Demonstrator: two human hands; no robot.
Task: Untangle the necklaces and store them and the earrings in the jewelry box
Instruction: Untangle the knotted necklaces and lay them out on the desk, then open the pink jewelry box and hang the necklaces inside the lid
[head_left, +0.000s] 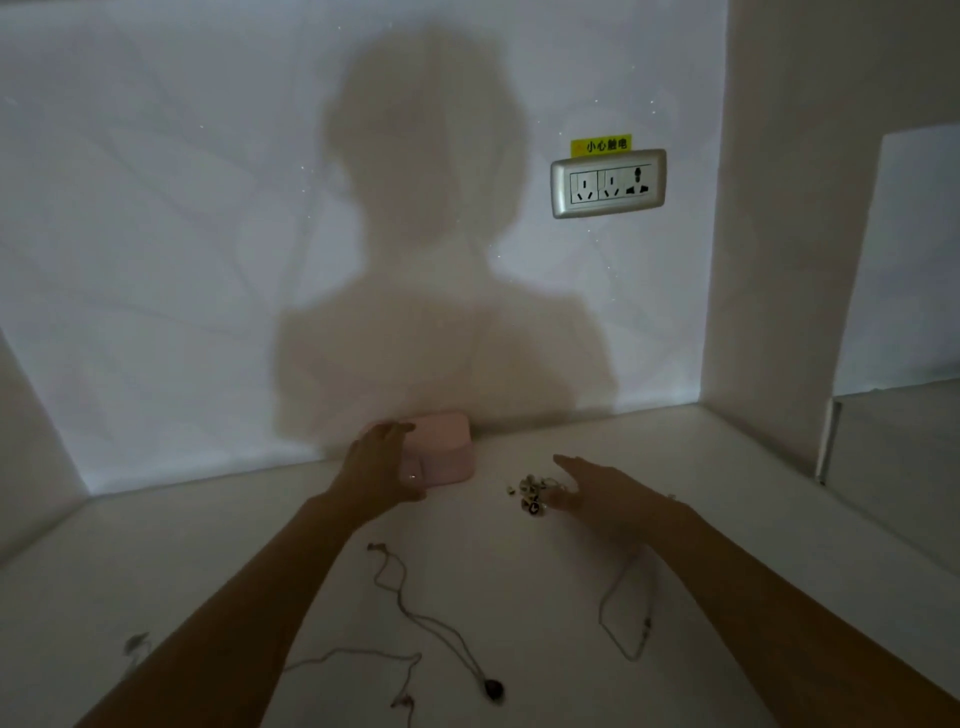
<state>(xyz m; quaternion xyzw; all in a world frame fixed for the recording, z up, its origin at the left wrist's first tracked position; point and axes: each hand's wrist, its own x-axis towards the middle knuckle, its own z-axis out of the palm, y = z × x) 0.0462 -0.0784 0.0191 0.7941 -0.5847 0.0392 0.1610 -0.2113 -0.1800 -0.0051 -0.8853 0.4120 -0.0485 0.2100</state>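
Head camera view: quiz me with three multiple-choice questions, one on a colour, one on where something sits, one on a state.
1. What colour is the jewelry box?
A. Pink
B. Black
C. Green

2. Where are the earrings?
A. Inside the box
B. In a small pile on the table, right of the box
C. Hanging off the table edge

3. What state is the box in?
A. Lid wide open
B. Closed
C. Tipped on its side

Answers: 1 A, its sides show pale pink. 2 B, the pile lies on the bare surface beside the right hand. 3 B, the lid sits down flat under the left hand.
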